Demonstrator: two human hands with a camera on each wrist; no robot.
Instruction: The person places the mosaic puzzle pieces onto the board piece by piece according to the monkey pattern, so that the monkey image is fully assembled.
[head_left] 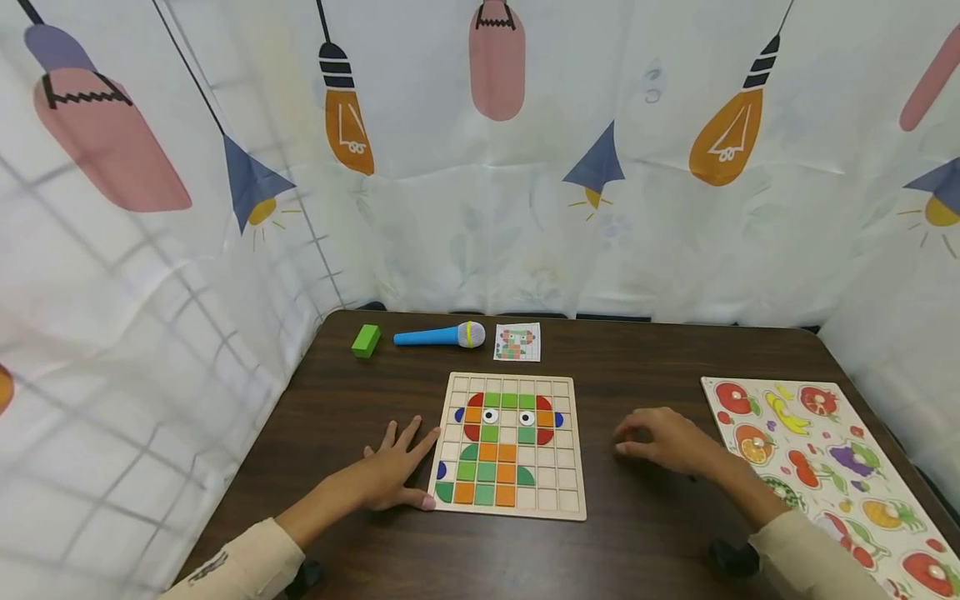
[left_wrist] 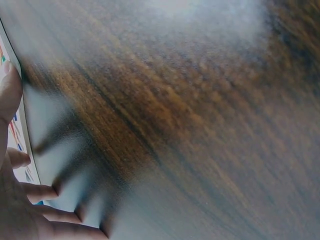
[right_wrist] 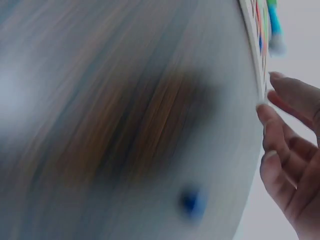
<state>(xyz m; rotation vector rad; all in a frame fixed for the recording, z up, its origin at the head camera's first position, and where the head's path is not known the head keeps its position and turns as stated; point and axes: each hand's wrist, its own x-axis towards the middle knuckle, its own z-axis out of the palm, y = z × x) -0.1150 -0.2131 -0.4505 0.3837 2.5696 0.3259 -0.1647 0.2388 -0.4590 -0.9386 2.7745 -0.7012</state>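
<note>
A wooden grid board (head_left: pixel 557 483) lies mid-table, with coloured square, quarter-round and half-round tiles forming an animal figure with two eyes. The left hand (head_left: pixel 392 471), fingers spread and straight, rests at the board's left edge; its thumb and index fingertip are right at the rim. To the right of the board, the right hand (head_left: pixel 663 442) hovers over the table with fingers loosely bent. In the right wrist view nothing shows between the thumb and fingers of the right hand (right_wrist: pixel 295 145). A small blurred blue thing (right_wrist: pixel 192 202) appears below that hand.
Behind the board are a green block (head_left: pixel 366 341), a blue toy microphone (head_left: pixel 427 337) and a small picture card (head_left: pixel 517 332) showing a similar figure. A fruit puzzle board (head_left: pixel 817 433) lies along the right side of the dark table (head_left: pixel 615 354). Printed curtains surround the table.
</note>
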